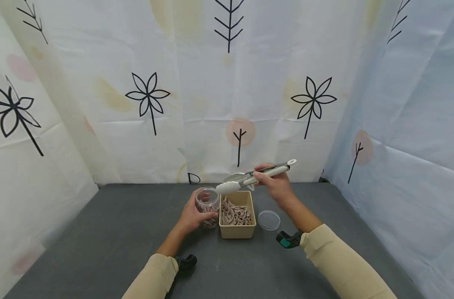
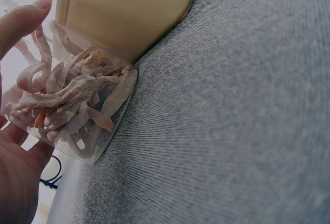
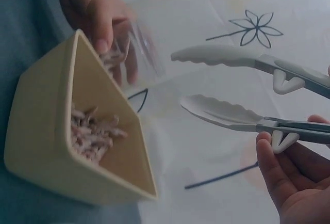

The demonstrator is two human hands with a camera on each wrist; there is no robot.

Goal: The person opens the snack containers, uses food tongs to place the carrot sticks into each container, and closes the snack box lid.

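My left hand (image 1: 191, 214) grips a clear jar (image 1: 208, 199), its fingers round the far side and the thumb across the front. Pale, powdery dried strips (image 2: 77, 90) fill the lower part of that jar. Right beside it stands a beige rectangular bin (image 1: 237, 231) holding a heap of similar strips (image 1: 235, 214). In my right hand (image 1: 277, 185) is a pair of tongs (image 1: 249, 178) with white scalloped tips. Those tips hang above the bin and the jar's mouth; in the right wrist view they are spread apart with nothing between them.
A round clear lid (image 1: 269, 220) lies on the grey table (image 1: 137, 232) just right of the bin. Behind the table's back edge hangs a white patterned curtain (image 1: 197, 99), with more fabric at both sides. Dark wrist straps sit at both sleeves.
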